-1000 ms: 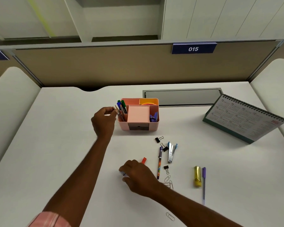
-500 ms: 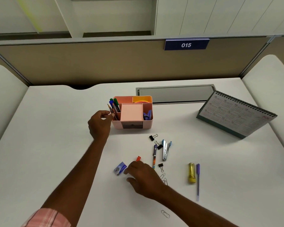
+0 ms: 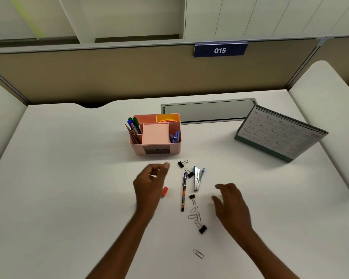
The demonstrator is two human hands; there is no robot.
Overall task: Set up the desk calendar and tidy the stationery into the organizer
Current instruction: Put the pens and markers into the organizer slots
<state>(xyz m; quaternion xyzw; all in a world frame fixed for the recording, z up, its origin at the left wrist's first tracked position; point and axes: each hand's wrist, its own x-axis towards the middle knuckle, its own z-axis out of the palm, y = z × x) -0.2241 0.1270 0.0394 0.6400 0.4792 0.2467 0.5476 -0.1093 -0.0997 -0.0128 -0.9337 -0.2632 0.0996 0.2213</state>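
Pink organizer [image 3: 136, 148] partly filled: your left hand [image 3: 149, 184] curls, contents unclear; right hand [image 3: 232, 204] spreads empty. Take the pen [image 3: 184, 192] between them.

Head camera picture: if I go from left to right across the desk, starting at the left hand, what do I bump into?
left hand → pen → stapler → right hand → desk calendar
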